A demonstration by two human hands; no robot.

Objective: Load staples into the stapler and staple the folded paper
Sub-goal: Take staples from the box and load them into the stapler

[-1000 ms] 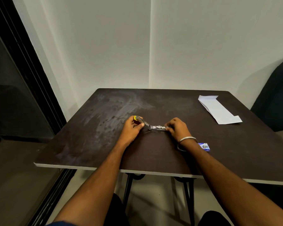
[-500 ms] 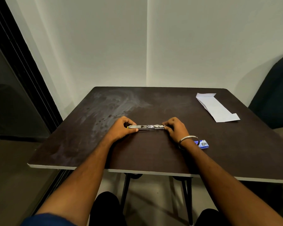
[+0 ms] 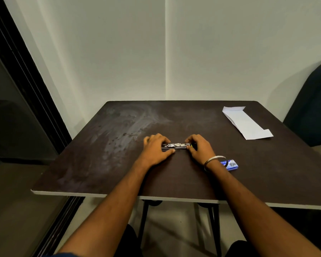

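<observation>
A small metal stapler lies flat on the dark table, opened out lengthwise, its shiny staple channel facing up. My left hand covers and holds its left end. My right hand pinches its right end, where a bit of yellow shows. A blue staple box lies just right of my right wrist, which wears a metal bangle. The folded white paper rests at the table's far right.
The table stands in a corner of white walls. A dark chair is at the right edge. A black door frame and dark glass run along the left. The table's left half bears whitish smears.
The stapler's upper arm, raised at an angle a second ago, has been laid flat. My left hand has slid inward over the stapler's left end. The camera view has shifted slightly.
</observation>
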